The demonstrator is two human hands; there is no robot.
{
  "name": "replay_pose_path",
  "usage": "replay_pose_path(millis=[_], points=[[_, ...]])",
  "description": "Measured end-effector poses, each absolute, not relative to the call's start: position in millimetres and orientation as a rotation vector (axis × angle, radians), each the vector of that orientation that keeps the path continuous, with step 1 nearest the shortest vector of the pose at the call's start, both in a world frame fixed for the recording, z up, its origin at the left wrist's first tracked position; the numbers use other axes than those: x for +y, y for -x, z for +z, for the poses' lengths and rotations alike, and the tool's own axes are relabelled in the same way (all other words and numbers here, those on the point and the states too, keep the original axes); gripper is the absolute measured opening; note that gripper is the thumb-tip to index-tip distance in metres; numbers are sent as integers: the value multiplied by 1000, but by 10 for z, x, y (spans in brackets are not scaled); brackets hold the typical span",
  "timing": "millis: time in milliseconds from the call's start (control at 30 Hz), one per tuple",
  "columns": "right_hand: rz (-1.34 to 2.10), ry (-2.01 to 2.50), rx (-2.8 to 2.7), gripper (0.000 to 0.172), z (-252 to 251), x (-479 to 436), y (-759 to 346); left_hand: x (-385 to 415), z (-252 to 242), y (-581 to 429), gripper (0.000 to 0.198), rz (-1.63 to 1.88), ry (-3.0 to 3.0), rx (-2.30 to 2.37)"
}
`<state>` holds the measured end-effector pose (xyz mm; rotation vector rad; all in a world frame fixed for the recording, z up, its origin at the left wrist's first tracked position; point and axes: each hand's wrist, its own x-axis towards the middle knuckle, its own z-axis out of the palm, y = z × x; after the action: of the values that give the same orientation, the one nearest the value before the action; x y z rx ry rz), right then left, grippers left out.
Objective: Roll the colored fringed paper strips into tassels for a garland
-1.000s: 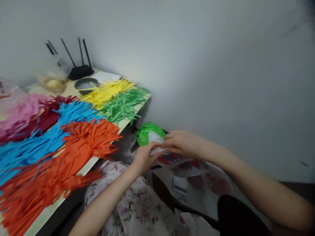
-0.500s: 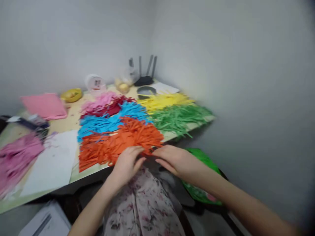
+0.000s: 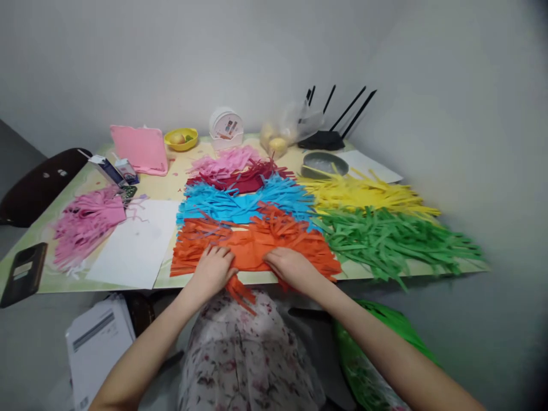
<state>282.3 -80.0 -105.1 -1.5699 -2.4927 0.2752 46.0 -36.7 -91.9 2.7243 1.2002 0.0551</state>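
Note:
A sheet of orange fringed paper (image 3: 246, 249) lies along the table's near edge, its cut strips fanning out to both sides. My left hand (image 3: 214, 266) grips its near edge left of the uncut middle band, fingers curled over the paper. Some orange strips hang below that hand, over the table edge. On the other side of the band, my right hand (image 3: 291, 267) pinches the same near edge, its fingertips partly hidden. Just beyond lies blue fringed paper (image 3: 244, 206), then dark red fringed paper (image 3: 246, 181) and pink fringed paper (image 3: 225, 164).
To the right spread green fringed paper (image 3: 394, 240) and yellow fringed paper (image 3: 363, 194). A grey bowl (image 3: 325, 165) and black router (image 3: 322, 140) stand behind. Leftward are white paper (image 3: 136, 245), a pink bundle (image 3: 92, 222) and a phone (image 3: 24, 273). A green bag (image 3: 385, 337) sits below.
The view has swung left and steadied. My hands have moved apart, from near the orange paper's right end to either side of its middle band.

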Motion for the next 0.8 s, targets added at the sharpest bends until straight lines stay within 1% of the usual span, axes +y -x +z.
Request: replay_pose_path(millis=[100, 200, 367, 433, 667, 733, 800], points=[[282, 1576, -2463, 22, -974, -752, -2820, -363, -835, -498, 31, -13, -2734, 1253], [268, 1580, -2449, 22, -918, -705, -2819, -370, -792, -674, 36, 63, -2732, 1184], [218, 1580, -2460, 20, -924, -684, -2842, -361, -827, -899, 24, 123, -2713, 1150], [212, 1567, -2471, 19, -943, -688, -2848, -351, -837, -923, 25, 111, -2684, 1157], [211, 1528, -2497, 13, -1032, -643, -2848, -280, -805, -925, 36, 106, -2567, 1138], [210, 1529, -2490, 12, -1032, -623, -2853, -259, -808, -927, 34, 94, -2551, 1130], [208, 1535, -2484, 10, -991, -635, -2857, -247, -823, -935, 28, 83, -2555, 1128]])
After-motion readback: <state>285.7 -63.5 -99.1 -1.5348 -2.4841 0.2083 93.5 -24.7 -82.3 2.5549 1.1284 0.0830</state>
